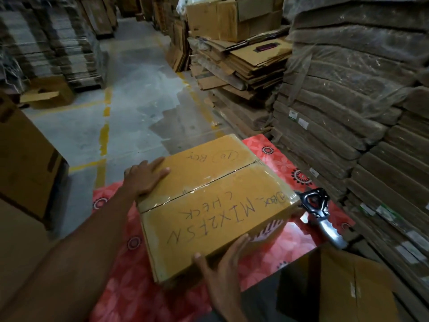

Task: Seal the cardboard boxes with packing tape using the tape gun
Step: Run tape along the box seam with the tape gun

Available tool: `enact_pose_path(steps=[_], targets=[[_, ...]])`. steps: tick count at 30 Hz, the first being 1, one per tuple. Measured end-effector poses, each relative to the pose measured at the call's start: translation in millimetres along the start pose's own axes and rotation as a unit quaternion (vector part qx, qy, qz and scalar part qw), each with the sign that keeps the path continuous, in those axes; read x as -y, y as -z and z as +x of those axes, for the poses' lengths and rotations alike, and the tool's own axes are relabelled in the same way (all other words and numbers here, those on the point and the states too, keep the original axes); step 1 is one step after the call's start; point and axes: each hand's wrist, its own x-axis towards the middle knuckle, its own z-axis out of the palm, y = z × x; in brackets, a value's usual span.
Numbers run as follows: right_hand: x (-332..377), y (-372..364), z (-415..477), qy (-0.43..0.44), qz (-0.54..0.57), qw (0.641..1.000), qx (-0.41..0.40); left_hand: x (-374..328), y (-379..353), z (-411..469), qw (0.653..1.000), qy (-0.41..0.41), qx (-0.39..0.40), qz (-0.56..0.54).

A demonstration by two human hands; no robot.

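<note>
Warehouse mat (267, 259) | our left hand (145, 175) flat atop box (216, 205), right hand (222, 270) straight-fingered against its side | we should press evenly; tape gun (318, 208) beyond right fingertips (242, 241).

We stand in a warehouse aisle. Tall stacks of flattened cardboard (348, 101), some wrapped in clear plastic film, rise on our right, and more blurred stacks (51, 43) line the left. A bare concrete floor (139, 89) marked with worn yellow painted lines (104, 135) runs between them.
</note>
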Motion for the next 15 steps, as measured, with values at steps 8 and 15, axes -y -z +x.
enact_pose_path(steps=[8,15], targets=[[36.8,68.4,167.7,0.217,-0.181,0.959,-0.019,29.8,1.2,-94.1,0.989,0.121,-0.072,-0.035],[92.7,58.2,196.4,0.304,-0.515,0.792,0.120,-97.4,-35.5,-242.9,0.997,0.027,-0.034,-0.061]])
